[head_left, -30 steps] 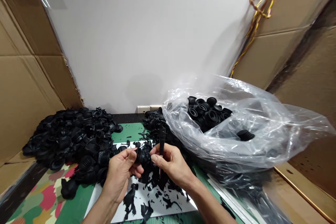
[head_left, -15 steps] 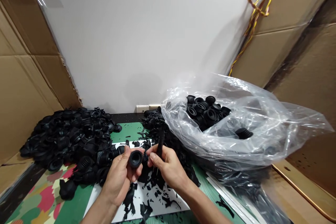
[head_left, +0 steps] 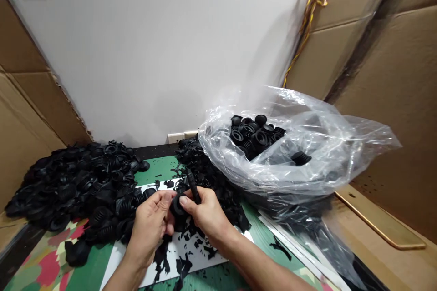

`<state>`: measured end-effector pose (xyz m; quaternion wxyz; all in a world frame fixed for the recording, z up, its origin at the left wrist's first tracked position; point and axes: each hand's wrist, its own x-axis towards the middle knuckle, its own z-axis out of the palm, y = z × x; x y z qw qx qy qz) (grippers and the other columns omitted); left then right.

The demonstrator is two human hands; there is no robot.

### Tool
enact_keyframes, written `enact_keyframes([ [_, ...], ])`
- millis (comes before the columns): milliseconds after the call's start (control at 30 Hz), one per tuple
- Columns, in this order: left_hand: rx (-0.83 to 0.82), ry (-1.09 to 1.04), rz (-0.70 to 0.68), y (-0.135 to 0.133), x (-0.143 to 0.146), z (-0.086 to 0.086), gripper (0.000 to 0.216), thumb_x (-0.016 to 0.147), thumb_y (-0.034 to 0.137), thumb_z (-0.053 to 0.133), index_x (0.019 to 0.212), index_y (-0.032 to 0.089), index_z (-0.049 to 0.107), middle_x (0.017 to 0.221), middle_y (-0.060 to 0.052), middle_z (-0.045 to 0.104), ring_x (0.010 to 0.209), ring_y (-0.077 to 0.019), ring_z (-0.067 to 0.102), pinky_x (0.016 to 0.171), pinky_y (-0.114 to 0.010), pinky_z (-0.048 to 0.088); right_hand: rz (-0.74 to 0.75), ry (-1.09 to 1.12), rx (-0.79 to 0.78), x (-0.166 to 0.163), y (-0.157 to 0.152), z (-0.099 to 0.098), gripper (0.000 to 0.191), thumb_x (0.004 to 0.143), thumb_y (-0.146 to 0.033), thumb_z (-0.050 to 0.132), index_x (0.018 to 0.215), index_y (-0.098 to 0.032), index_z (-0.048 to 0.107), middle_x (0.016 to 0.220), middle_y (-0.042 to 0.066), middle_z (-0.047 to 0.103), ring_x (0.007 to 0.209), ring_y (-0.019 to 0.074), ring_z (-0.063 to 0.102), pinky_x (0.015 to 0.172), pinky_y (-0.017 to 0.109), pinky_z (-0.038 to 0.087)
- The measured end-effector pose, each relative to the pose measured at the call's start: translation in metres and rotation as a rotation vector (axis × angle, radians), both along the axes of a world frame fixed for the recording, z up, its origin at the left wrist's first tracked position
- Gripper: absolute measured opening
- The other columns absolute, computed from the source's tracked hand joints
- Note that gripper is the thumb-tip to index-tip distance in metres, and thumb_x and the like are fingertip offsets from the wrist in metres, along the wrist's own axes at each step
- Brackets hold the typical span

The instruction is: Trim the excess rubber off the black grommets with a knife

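My left hand (head_left: 148, 226) is closed around a small black ribbed rubber boot (head_left: 177, 208), held over a white board (head_left: 191, 254) strewn with black rubber scraps. My right hand (head_left: 205, 213) touches the same boot with its thumb and grips a thin black tool (head_left: 193, 185) whose handle sticks up past the fingers. The tool's working end is hidden behind the boot and fingers. A large heap of like black rubber boots (head_left: 78, 191) lies just left of my hands.
A clear plastic bag (head_left: 307, 154) holding more black boots (head_left: 254, 134) sits at the right. Trimmed black scraps (head_left: 208, 177) pile behind my hands. Cardboard panels (head_left: 375, 77) stand on both sides, a white wall behind, and yellow-red wires (head_left: 309, 0) hang at upper right.
The boot has turned in my left hand and my right hand has closed in onto it, the tool tilting left. The camera has swung right and down.
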<state>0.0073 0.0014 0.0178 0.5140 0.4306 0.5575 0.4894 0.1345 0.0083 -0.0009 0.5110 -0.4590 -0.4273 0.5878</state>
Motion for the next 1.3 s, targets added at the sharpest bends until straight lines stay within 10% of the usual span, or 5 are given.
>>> enact_keyframes([
  [433,0.162,0.06,0.12,0.002,0.007,0.01,0.044,0.043,0.048,0.083,0.064,0.015,0.062,0.046,0.007,0.055,0.032,-0.0032,0.037,0.031,-0.016,0.027,0.038,0.311,-0.224,0.0,0.003,0.006,0.026,0.053,-0.027,0.077,0.066,-0.015,0.058,0.043,-0.011,0.041,0.033,0.0018,0.024,0.034,0.019,0.013],
  [1300,0.334,0.197,-0.012,-0.003,-0.003,0.007,0.022,0.062,0.037,0.074,0.063,0.019,0.063,0.058,0.003,0.056,0.046,-0.0088,0.044,0.04,-0.02,0.034,0.121,0.598,-0.357,0.0,0.003,0.001,0.034,0.053,-0.024,0.085,0.072,-0.016,0.058,0.032,-0.014,0.032,0.03,0.0003,0.015,0.035,0.018,0.009],
])
